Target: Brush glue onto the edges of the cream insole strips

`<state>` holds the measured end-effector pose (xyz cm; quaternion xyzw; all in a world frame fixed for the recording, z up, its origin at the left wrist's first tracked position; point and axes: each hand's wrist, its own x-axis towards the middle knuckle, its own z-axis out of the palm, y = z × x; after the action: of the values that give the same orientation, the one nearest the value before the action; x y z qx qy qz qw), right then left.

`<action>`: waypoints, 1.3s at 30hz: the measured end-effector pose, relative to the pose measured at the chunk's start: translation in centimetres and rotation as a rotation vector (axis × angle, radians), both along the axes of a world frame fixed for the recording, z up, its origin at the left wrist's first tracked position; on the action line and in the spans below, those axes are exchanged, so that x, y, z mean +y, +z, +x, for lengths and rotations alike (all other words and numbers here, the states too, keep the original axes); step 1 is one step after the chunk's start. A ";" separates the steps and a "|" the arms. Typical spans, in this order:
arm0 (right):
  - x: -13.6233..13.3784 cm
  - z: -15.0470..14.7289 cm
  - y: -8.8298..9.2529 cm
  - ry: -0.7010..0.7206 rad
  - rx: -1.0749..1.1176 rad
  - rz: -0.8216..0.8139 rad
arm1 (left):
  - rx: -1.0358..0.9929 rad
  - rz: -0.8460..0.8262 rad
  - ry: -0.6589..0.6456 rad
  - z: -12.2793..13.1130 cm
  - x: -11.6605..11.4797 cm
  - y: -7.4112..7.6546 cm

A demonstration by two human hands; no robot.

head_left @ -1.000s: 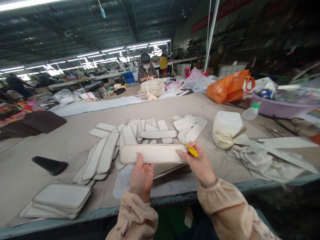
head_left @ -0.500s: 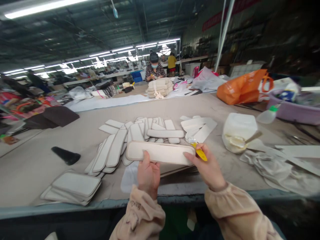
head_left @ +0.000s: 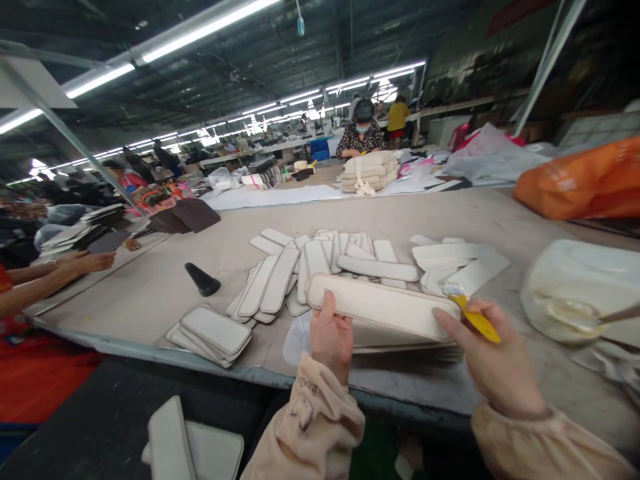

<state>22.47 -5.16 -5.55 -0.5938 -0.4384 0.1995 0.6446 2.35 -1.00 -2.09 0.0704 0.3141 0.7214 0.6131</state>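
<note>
Nearest, the left hand [head_left: 333,337] is gripping a long pale strip [head_left: 380,303], its thumb pressing on the face while the fingers are curling underneath. The right hand [head_left: 505,360] is clasping a yellow-handled tool [head_left: 480,320] and is also touching the strip's right end. Over the last second the view has been swinging left and tipping, so the strip is now appearing to slope down rightward; the hold itself is staying the same, which suggests the work on this piece is hardly advancing. The strip is hovering over a stack of boards [head_left: 400,339] at the table's near edge; whether they are touching, I cannot tell. At lower left, loose pieces [head_left: 170,440] are coming into view. Farther in, a short pile of pads [head_left: 213,330] and a black cone [head_left: 203,280] are resting left of a spread heap of strips [head_left: 280,280]. Beyond, another person's forearms [head_left: 37,288] are now showing at far left, and a seated person [head_left: 363,138] is working behind a tied bundle [head_left: 370,170].
</note>
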 end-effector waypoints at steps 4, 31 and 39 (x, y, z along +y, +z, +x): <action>-0.3 -0.5 1.3 0.046 -0.009 -0.042 | 0.045 -0.035 0.033 0.0 -0.1 0.5; -0.3 0.7 1.2 -0.011 -0.069 -0.052 | 0.012 -0.049 0.008 -0.4 0.1 0.8; -0.3 0.5 1.4 -0.013 -0.099 -0.089 | 0.024 -0.140 0.027 -1.1 0.6 0.8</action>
<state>22.93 -5.48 -4.20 -0.6339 -0.4566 0.1850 0.5962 1.27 -0.44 -1.28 0.0319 0.3722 0.7048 0.6030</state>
